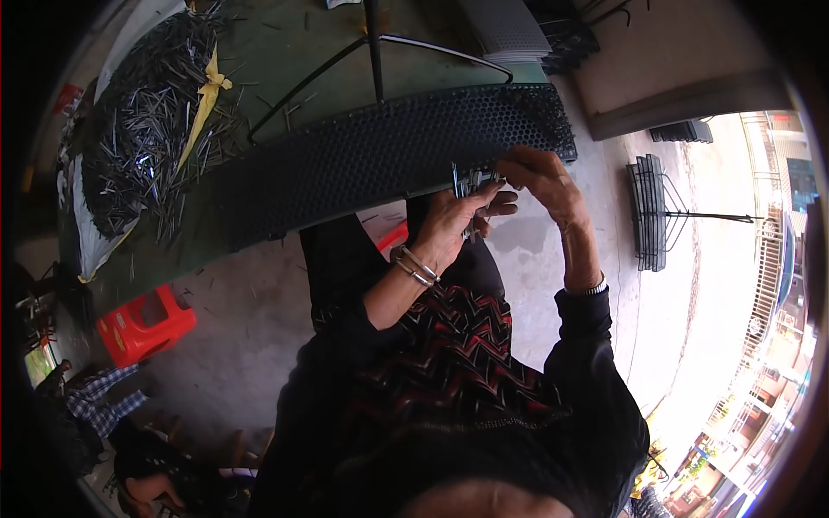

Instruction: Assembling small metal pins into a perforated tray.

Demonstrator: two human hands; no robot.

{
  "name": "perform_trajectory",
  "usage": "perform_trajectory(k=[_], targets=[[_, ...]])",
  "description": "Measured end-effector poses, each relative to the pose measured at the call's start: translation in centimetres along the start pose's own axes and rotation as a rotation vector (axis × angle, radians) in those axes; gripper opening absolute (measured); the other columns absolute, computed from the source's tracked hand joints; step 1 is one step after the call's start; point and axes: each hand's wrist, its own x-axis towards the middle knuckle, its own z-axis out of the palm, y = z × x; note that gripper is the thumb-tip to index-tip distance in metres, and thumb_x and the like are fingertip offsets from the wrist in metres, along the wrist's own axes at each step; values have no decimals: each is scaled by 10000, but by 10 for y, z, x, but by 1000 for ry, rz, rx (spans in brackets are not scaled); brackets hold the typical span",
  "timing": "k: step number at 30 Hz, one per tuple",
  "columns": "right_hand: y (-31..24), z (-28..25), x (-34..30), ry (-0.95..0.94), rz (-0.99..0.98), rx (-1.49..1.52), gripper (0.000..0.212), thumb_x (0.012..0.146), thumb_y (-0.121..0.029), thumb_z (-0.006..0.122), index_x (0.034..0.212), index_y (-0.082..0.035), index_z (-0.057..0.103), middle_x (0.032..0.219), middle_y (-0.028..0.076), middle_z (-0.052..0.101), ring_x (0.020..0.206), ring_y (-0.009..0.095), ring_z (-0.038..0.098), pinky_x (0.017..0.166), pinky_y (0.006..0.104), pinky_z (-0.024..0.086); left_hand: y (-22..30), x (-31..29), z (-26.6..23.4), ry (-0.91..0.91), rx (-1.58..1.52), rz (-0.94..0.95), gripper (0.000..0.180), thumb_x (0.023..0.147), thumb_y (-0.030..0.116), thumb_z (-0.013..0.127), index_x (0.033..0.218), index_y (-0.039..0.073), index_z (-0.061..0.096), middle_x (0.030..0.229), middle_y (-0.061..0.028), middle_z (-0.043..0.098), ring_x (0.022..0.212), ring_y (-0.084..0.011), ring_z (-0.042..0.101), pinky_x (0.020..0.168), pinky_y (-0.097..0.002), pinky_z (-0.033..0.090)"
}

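A long black perforated metal panel (371,155) with honeycomb holes lies along the near edge of the green table. Just in front of its right part, my left hand (445,224) is closed round a small bunch of short silver metal strips (471,183), their ends poking out past the thumb. My right hand (542,183) is bent over the panel's near edge close to its right end, thumb and fingers pinched together beside the strips. Whatever lies between those fingertips is too small to make out. A thin black rod frame (377,65) stands behind the panel.
At the left, a large heap of thin metal strips (147,129) spills from a white sack with a yellow tie (205,95). Grey perforated sheets (505,30) lie at the far side. A red plastic stool (147,326) and racks (649,211) are on the floor; another person (147,466) is lower left.
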Motion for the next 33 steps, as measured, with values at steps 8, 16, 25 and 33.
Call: perform_trajectory(k=[8, 16, 25, 33], targets=[[-8, -3, 0, -1, 48, 66, 156, 870, -125, 596, 913, 16, 647, 790, 45, 624, 734, 115, 581, 647, 255, 463, 4, -2, 3, -35, 51, 15, 231, 923, 147, 593, 1117, 21, 606, 1029, -106, 697, 908, -218, 695, 487, -199, 386], [-2, -22, 18, 549, -195, -147, 114, 898, -73, 553, 936, 9, 622, 810, 78, 664, 716, 121, 636, 669, 245, 499, -13, 12, -4, 39, -118, -54, 203, 962, 213, 527, 1075, 60, 597, 920, -124, 685, 841, -210, 679, 610, -310, 501], [30, -17, 56, 837, -286, -473, 92, 892, -102, 582, 964, -46, 594, 775, 160, 632, 695, 274, 639, 649, 341, 485, -21, 14, -10, 15, -77, -157, 267, 981, 226, 485, 1142, 28, 565, 920, -139, 673, 824, -202, 661, 638, -313, 520], [19, -9, 55, 827, -223, -817, 121, 887, -174, 601, 960, -93, 651, 946, 126, 587, 840, 316, 610, 715, 391, 483, -19, 8, -4, -5, -142, -77, 273, 962, 253, 554, 1070, 14, 630, 781, -57, 601, 633, -88, 504, 531, -229, 401]])
